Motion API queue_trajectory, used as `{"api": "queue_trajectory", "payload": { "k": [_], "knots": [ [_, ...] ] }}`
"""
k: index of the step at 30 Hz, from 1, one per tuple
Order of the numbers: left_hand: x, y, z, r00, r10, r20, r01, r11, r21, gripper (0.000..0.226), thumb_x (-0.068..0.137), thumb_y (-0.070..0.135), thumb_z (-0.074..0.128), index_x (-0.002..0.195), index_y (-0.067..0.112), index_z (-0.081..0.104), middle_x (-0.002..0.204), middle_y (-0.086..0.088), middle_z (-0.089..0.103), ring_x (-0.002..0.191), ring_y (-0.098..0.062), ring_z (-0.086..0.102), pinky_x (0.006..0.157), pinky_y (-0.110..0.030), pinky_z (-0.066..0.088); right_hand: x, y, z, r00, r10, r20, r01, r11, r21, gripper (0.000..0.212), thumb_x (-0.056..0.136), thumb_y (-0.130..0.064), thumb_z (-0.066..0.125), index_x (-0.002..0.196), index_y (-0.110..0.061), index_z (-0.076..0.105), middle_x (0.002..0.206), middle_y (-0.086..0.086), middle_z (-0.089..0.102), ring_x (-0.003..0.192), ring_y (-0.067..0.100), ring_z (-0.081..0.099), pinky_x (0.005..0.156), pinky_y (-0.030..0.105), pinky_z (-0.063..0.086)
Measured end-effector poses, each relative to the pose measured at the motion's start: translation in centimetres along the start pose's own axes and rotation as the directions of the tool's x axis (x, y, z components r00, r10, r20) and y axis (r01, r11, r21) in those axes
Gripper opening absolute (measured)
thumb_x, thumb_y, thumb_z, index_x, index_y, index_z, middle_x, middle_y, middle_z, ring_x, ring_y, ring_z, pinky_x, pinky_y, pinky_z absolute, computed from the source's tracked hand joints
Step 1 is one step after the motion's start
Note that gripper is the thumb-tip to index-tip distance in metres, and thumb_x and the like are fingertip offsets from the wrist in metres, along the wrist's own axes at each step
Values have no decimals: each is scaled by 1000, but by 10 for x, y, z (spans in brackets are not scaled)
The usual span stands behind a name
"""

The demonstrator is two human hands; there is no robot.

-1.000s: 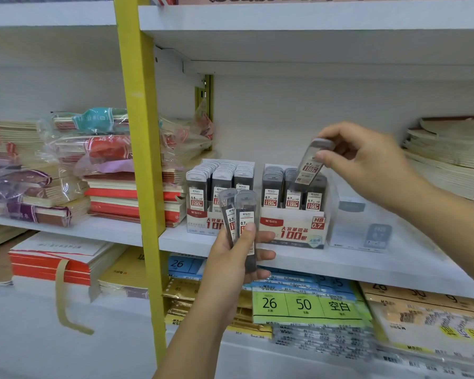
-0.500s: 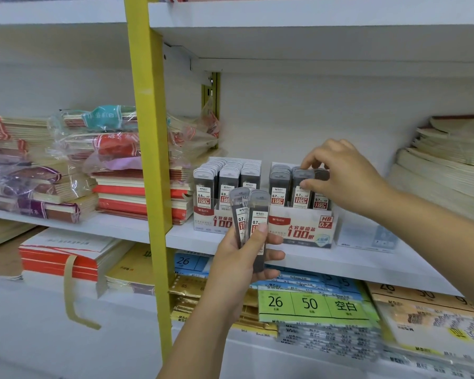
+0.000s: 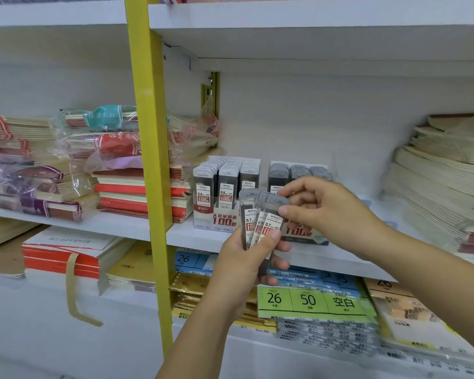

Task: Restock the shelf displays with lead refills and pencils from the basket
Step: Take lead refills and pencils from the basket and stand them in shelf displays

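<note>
Two shelf boxes (image 3: pixel 216 218) w/ refill cases (image 3: pixel 226 179), more in L hand (image 3: pixel 241 269)

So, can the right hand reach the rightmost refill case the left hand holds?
Likely yes: the right hand pinches the rightmost refill case, its top clear above the left hand.

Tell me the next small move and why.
Probably draw the front case up out of the bunch with the right hand, toward the right box. The right hand pinches that case's top, the left hand grips the rest, and their labels read 0.7.
</note>
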State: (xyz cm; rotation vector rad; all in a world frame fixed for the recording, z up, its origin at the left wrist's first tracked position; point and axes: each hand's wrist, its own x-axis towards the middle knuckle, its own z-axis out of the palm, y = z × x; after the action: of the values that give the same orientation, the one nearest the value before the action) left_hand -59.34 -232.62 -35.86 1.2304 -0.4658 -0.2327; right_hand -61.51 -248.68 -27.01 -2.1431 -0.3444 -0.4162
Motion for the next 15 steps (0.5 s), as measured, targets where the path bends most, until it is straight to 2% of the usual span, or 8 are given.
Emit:
{"api": "queue_trajectory", "payload": {
  "k": [2,5,8,11,13,15],
  "knots": [
    [-1,-1,1,1000,-1,17,1,1000,-9,33,76,52,72,105,37,68,101,-5,77,75,-14,71,50,-22,52,1,2,0,998,19,-59,-17,999,31,17,83,-17,73,94,-27,65,75,-5,73,65,10,69,58,21,51],
    [0,-2,0,1000,-15,21,16,999,-37,39,82,52,65,116,32,65,105,-3,77,80,-15,73,51,-23,53,4,6,-16,981,18,-191,-12,999,32,13,83,-20,72,91,-28,67,77,-5,74,65,11,69,56,23,50],
    [3,-3,-3,1000,-22,19,23,998,-51,35,90,46,58,120,30,61,107,-3,77,79,-15,72,50,-23,54,12,3,-49,919,-108,-379,145,987,72,23,87,-9,67,90,-32,64,73,-6,71,62,9,65,54,19,48],
    [5,-5,-5,1000,-27,10,27,999,-35,27,96,42,55,120,31,61,105,-3,77,79,-16,73,51,-23,55,16,-2,-76,871,-300,-388,274,954,-123,36,88,-7,64,87,-43,61,74,-9,66,66,11,62,59,17,48],
    [7,-6,-5,1000,-30,5,30,999,-21,26,97,41,54,120,31,61,104,-3,77,80,-16,74,52,-23,55,20,1,-82,866,-370,-336,250,903,-350,30,88,-10,65,91,-39,59,79,-9,63,72,17,62,68,26,50],
    [7,-6,-5,1000,-30,-2,30,999,-18,27,97,41,54,120,31,61,103,-3,77,81,-16,74,53,-23,56,21,6,-81,874,-398,-279,206,823,-529,25,87,-11,68,97,-32,59,81,-11,63,75,12,62,74,26,50]
  ]
}}
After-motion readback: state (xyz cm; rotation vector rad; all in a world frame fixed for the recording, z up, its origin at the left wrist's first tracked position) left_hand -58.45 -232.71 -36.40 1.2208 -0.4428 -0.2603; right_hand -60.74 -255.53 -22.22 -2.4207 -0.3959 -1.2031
